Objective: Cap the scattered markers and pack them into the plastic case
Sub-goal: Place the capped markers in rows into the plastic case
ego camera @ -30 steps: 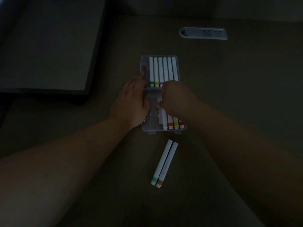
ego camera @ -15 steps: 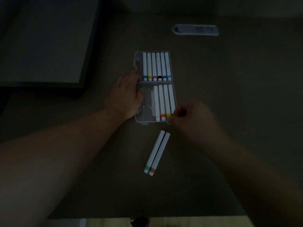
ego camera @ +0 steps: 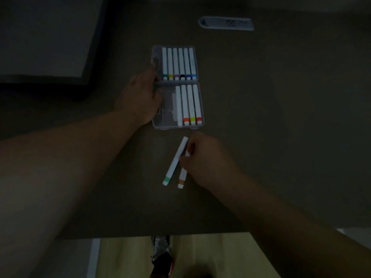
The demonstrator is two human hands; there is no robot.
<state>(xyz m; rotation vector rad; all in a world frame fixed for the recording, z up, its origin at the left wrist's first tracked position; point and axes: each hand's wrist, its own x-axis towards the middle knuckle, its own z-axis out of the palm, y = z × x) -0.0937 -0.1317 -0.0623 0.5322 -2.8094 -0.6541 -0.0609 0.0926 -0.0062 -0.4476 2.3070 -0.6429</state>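
The clear plastic case lies open on the dark table, several capped white markers filling its far half and several more in the right of its near half. My left hand rests against the case's left side. Just below the case lie two loose capped markers. My right hand pinches the orange-banded marker. The green-banded marker lies slanted right beside my fingers.
A white power strip lies at the far side of the table. A large dark-framed board fills the far left. The table's near edge runs across the bottom, with wooden floor below it.
My right hand left the case's near half and came down to the two loose markers. The orange-banded one has swung apart from the green one. My left hand stayed at the case.
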